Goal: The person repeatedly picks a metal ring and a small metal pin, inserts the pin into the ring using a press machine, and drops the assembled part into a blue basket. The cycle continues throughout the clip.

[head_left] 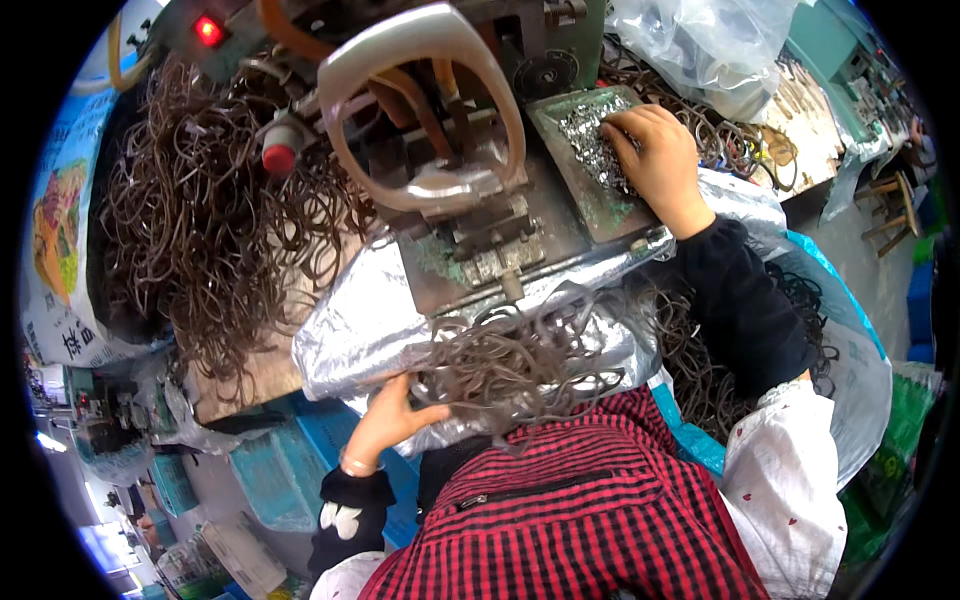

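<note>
My right hand (660,165) is over a metal tray (603,222) on the right side of the machine. Its thumb and fingers are bent together among small shiny silver metal pieces (592,140); whatever lies between the fingertips is hidden. Down at the left, my left hand (392,425) rests beside a heap of thin dark brown loops (505,360) on my lap, its thumb apart from its fingers. Silver sheeting (352,325) lies beneath that heap. In front of me stands the machine, with a thick pale metal ring (335,110) over its working head (495,235).
A large tangle of brown loops (190,200) covers the bench at left, near a red button (279,158). At right, an open bag (860,370) holds more loops. Clear plastic (700,50) lies behind the tray. A wooden stool (893,215) stands at far right.
</note>
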`<state>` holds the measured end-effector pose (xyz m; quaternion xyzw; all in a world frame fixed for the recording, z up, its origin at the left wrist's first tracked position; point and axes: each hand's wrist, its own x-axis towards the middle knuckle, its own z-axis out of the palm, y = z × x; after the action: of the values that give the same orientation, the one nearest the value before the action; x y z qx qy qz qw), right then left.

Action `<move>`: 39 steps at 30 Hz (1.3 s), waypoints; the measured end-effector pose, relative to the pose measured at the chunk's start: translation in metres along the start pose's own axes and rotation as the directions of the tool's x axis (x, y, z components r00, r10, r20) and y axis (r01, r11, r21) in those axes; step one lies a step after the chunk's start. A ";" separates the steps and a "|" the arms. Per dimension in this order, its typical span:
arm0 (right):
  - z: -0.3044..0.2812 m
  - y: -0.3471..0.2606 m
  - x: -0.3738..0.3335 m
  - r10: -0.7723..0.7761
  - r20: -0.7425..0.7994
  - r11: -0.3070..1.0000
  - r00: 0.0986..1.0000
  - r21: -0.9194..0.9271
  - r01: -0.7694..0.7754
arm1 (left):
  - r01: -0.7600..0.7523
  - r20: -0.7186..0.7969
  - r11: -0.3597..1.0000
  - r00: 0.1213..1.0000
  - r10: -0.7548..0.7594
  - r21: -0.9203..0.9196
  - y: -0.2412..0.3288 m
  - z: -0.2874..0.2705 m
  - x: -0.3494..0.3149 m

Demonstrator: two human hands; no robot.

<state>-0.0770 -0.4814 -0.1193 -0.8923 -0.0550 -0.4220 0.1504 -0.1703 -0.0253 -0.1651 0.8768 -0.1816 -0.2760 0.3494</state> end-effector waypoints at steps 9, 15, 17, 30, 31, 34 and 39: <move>-0.037 -0.008 0.029 -0.154 0.112 0.983 0.982 -0.088 0.164 | -0.189 0.118 0.914 0.981 0.157 0.359 0.164 0.137 0.112; -0.008 -0.040 0.041 -0.060 0.100 0.997 0.993 0.047 0.055 | -0.761 0.184 0.569 0.539 0.822 -0.312 0.211 0.222 0.149; -0.011 -0.048 0.032 0.109 0.124 0.988 0.986 0.094 -0.121 | -0.765 0.269 0.603 0.546 0.794 -0.226 0.203 0.187 0.127; -0.020 -0.140 0.044 0.414 0.234 0.393 0.880 0.826 -0.405 | 0.104 -0.396 0.492 0.745 0.537 0.864 -0.022 -0.186 0.145; -0.025 -0.146 0.047 0.408 0.315 0.265 0.857 0.857 -0.442 | 0.053 -0.438 0.574 0.704 0.559 0.817 -0.011 -0.185 0.148; -0.027 -0.150 0.048 0.417 0.378 0.105 0.827 0.883 -0.457 | -0.096 -0.571 0.783 0.631 0.525 0.614 0.027 -0.191 0.134; -0.021 -0.162 0.047 0.451 0.400 0.026 0.798 0.888 -0.459 | -0.475 -0.777 0.743 0.623 -0.094 -0.472 0.068 -0.137 0.084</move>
<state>-0.0992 -0.3361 -0.0347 -0.5644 -0.0184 -0.2174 0.7961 -0.0296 -0.0450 -0.0639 0.7074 -0.0114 0.1153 0.6972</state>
